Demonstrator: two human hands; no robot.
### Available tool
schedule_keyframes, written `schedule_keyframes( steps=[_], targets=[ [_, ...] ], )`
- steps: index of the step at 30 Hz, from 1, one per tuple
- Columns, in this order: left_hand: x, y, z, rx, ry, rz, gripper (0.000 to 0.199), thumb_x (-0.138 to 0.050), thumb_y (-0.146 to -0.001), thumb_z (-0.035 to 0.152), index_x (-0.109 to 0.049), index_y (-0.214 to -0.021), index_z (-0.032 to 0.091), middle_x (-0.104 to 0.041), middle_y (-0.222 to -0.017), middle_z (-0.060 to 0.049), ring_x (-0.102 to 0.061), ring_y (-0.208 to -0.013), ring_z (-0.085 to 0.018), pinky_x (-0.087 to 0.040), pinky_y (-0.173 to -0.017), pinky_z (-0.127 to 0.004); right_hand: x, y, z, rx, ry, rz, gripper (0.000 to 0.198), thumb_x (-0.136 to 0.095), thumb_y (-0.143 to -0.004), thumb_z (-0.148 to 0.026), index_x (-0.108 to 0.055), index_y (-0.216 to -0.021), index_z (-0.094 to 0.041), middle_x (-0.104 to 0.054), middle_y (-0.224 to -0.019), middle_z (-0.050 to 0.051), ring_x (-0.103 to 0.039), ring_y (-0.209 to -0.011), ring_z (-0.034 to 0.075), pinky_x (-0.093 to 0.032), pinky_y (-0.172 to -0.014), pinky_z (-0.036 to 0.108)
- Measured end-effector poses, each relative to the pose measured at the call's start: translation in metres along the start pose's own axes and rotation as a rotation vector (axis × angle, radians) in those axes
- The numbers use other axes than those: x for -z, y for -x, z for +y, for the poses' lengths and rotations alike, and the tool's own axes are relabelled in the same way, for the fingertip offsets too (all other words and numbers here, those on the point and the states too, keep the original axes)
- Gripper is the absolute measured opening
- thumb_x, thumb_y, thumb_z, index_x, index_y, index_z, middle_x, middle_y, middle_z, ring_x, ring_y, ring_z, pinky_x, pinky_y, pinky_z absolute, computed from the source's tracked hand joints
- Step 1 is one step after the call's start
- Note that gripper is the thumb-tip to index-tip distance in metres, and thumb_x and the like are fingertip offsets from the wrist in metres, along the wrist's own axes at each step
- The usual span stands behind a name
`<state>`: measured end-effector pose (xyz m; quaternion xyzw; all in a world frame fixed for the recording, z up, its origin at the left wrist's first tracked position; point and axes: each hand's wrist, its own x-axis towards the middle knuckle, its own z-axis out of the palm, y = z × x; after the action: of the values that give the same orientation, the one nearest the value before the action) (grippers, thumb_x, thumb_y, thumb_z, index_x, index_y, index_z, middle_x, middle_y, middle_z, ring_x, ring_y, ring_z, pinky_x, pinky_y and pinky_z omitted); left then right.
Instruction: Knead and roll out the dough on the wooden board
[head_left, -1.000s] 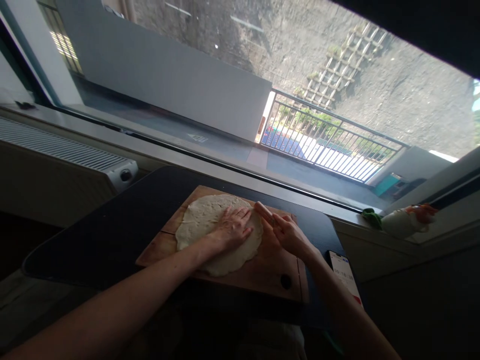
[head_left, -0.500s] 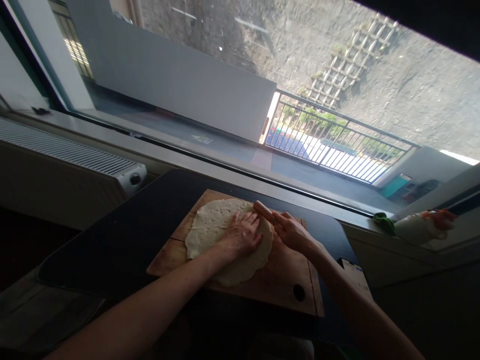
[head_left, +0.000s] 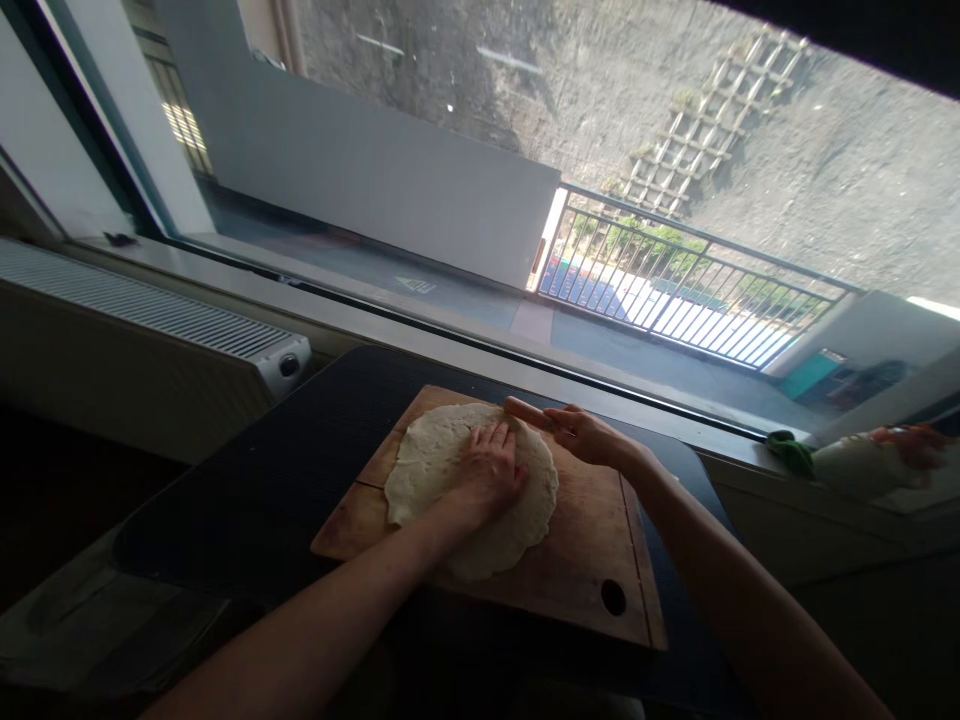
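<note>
Fingers [head_left: 487, 437] of the left hand [head_left: 495, 480] lay extended and close together, flat on the dough [head_left: 427, 465], gripping nothing that we could see. The right hand [head_left: 589, 437] we recorded as curled closed around one end of a slim rolling pin [head_left: 525, 412], whose far end reached over the dough's upper edge. We noted the dough as a broad, thin, uneven round, set left of centre on a wooden board [head_left: 585, 540]; bare wood showed to its right, with a dark round hole [head_left: 613, 597] near the lower right corner. The board rested on a dark worktop [head_left: 262, 490] beside the window. We logged a radiator [head_left: 281, 365] to the left, and a green object [head_left: 790, 453] to the right, on the sill.
</note>
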<state>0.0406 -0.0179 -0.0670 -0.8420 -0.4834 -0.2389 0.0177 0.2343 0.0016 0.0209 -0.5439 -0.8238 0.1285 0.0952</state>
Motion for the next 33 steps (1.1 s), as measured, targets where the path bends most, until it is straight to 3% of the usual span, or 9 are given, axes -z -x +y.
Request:
schedule_keyframes(
  steps=[11, 17, 22, 28, 33],
  targets=[
    [0.011, 0.001, 0.006, 0.009, 0.093, 0.021, 0.048, -0.048, -0.085, 0.031, -0.050, -0.126, 0.007, -0.052, -0.131, -0.019, -0.045, -0.123, -0.031, -0.025, -0.108, -0.046, 0.004, -0.012, -0.010, 0.008, -0.002, -0.027, 0.031, -0.051, -0.087, -0.025, -0.062, -0.116, -0.026, -0.062, -0.093, 0.004, -0.055, -0.072, 0.013, -0.044, -0.066, 0.024],
    [0.008, 0.003, 0.006, 0.080, 0.073, 0.019, 0.054, -0.048, -0.084, 0.034, -0.045, -0.131, 0.009, -0.042, -0.141, -0.019, -0.031, -0.134, -0.032, -0.017, -0.111, -0.050, 0.012, -0.031, -0.027, 0.068, 0.074, -0.062, 0.032, -0.048, -0.088, -0.021, -0.063, -0.116, -0.024, -0.063, -0.091, 0.003, -0.056, -0.074, 0.013, -0.042, -0.067, 0.023],
    [0.004, 0.003, 0.006, 0.083, 0.053, -0.011, 0.061, -0.046, -0.084, 0.039, -0.041, -0.133, 0.003, -0.038, -0.143, -0.021, -0.026, -0.136, -0.033, -0.013, -0.112, -0.051, 0.022, -0.065, -0.060, 0.125, 0.299, -0.146, 0.036, -0.047, -0.086, -0.015, -0.061, -0.119, -0.019, -0.064, -0.097, 0.006, -0.055, -0.078, 0.013, -0.040, -0.069, 0.022],
    [0.003, 0.002, 0.007, 0.128, 0.052, -0.033, 0.063, -0.045, -0.083, 0.041, -0.043, -0.134, 0.005, -0.038, -0.144, -0.021, -0.023, -0.137, -0.034, -0.014, -0.111, -0.053, 0.043, -0.102, -0.116, 0.070, 0.498, -0.323, 0.026, -0.057, -0.074, -0.015, -0.071, -0.095, -0.020, -0.067, -0.082, 0.004, -0.057, -0.069, 0.015, -0.038, -0.060, 0.025],
    [0.000, 0.003, 0.006, 0.134, 0.051, -0.009, 0.066, -0.044, -0.083, 0.042, -0.042, -0.135, 0.002, -0.037, -0.144, -0.023, -0.025, -0.136, -0.034, -0.011, -0.112, -0.053, 0.047, -0.114, -0.152, 0.028, 0.666, -0.389, 0.030, -0.060, -0.070, -0.014, -0.068, -0.099, -0.019, -0.068, -0.096, 0.007, -0.061, -0.083, 0.020, -0.043, -0.064, 0.026]
  ],
)
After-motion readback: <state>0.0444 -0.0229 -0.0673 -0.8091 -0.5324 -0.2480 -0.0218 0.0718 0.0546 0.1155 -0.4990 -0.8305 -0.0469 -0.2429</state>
